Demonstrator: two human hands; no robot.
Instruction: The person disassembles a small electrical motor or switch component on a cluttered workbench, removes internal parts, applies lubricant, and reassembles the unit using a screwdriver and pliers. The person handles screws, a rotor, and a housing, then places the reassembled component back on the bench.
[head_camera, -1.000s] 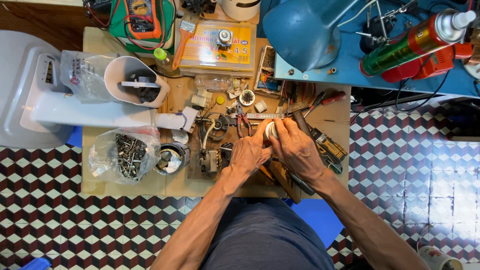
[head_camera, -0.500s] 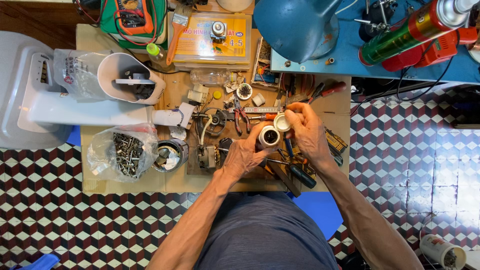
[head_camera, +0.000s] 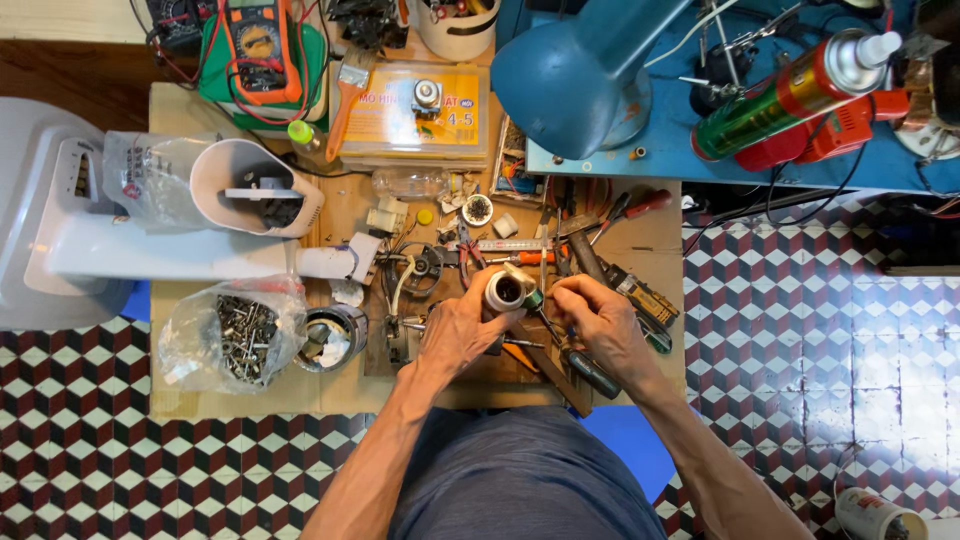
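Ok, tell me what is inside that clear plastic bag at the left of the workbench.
The clear plastic bag holds a heap of small grey metal screws and bolts. The crinkled, glaring plastic hides the bottom of the heap, so nothing else can be made out inside.

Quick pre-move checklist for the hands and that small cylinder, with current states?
1. Left hand grips the small metal cylinder: ok.
2. Cylinder's open end faces the camera: ok.
3. Right hand at the cylinder's side, fingertips pinched: ok; what they pinch: cannot tell.
4. Loose tools crowd the board under both hands: not ok.
5. Bag of screws apart from the hands: ok.
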